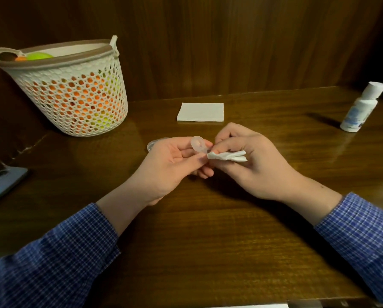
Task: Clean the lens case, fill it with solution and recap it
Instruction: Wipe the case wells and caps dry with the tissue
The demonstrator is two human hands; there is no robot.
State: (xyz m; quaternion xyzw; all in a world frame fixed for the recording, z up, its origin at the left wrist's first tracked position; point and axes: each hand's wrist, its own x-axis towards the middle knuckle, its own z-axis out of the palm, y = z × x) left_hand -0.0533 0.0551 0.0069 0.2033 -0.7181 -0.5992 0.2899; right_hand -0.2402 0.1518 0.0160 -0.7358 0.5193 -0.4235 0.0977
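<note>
My left hand (175, 162) pinches a small clear lens case (199, 144) between thumb and fingers, held above the wooden table (219, 230). My right hand (248, 161) grips a crumpled white tissue (228, 156), whose tip touches the case's edge. A clear round cap (153, 143) lies on the table just behind my left hand, partly hidden by it. A white solution bottle (361, 107) with a white cap stands upright at the far right.
A folded white napkin (200, 112) lies flat behind my hands. A white perforated basket (70, 87) with orange and green contents stands at the back left. A grey device (1, 185) sits at the left edge. A dark wooden wall rises behind.
</note>
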